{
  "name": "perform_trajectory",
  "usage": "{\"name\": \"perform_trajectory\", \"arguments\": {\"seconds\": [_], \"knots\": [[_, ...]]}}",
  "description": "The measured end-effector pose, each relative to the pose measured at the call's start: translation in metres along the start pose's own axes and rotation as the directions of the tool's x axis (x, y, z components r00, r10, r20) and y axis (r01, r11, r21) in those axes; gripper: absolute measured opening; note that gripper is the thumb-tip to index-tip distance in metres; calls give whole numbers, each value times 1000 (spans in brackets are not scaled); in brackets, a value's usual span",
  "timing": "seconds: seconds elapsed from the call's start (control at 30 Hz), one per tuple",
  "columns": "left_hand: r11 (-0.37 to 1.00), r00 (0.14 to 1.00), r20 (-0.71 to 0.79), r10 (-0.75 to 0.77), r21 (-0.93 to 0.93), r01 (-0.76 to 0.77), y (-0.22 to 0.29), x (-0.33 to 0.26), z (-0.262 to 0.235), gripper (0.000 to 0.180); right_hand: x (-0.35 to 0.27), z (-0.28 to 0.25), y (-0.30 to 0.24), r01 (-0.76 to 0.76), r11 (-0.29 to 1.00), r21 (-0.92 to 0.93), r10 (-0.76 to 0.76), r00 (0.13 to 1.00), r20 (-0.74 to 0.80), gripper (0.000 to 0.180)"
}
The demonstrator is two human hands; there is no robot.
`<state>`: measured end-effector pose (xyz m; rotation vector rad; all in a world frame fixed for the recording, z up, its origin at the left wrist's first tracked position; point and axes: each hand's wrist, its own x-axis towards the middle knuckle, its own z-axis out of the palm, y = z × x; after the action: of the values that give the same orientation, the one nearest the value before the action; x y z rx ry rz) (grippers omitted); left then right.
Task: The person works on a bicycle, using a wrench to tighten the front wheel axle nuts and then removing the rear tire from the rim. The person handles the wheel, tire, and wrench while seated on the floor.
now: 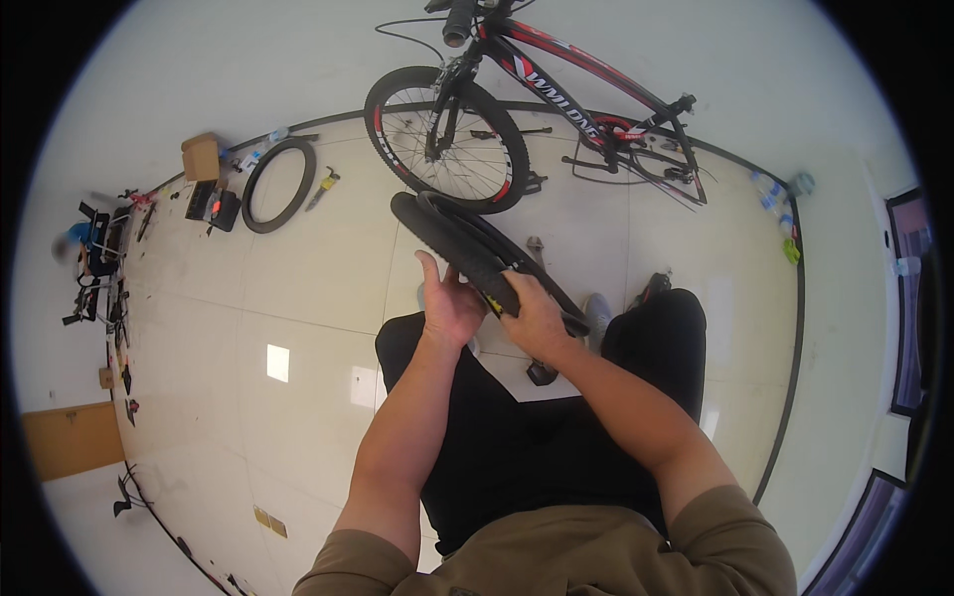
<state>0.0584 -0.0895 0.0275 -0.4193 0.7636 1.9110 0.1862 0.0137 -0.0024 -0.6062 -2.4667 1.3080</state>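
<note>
- Bracing lightly with the left hand (454,306), open, palm up; best to support the black tyre (459,256) evenly.
- Tilted there, just nearer than the front wheel (482,146).
- Grasping the tyre with the right hand (534,316): hold firm!

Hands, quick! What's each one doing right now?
Left hand: open, palm up, fingers partly hidden by the black tire.
Right hand: closed on the black tire.

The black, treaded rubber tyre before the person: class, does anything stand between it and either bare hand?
Nothing visible does. The right bare hand grips the black, treaded rubber tyre directly; the left bare hand is open at its left side, with no object showing between them.
</note>
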Motion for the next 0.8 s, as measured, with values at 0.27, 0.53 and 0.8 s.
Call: {"name": "perform_trajectory", "arguments": {"seconds": [0.27, 0.53, 0.8], "knots": [[962, 957, -263, 121, 267, -49, -6, 20, -33, 27, 59, -51, 36, -138, 988, -63, 119, 962, -246, 56], [942, 870, -383, 311, 246, -229, -4, 15, -28, 33, 87, -104, 90, -141, 989, -46, 123, 955, -270, 54], [891, 827, -350, 441, 280, -357, 50, 45, -21, 33, 86, -160, 66, -88, 974, -208, 13, 940, -340, 47]]}}
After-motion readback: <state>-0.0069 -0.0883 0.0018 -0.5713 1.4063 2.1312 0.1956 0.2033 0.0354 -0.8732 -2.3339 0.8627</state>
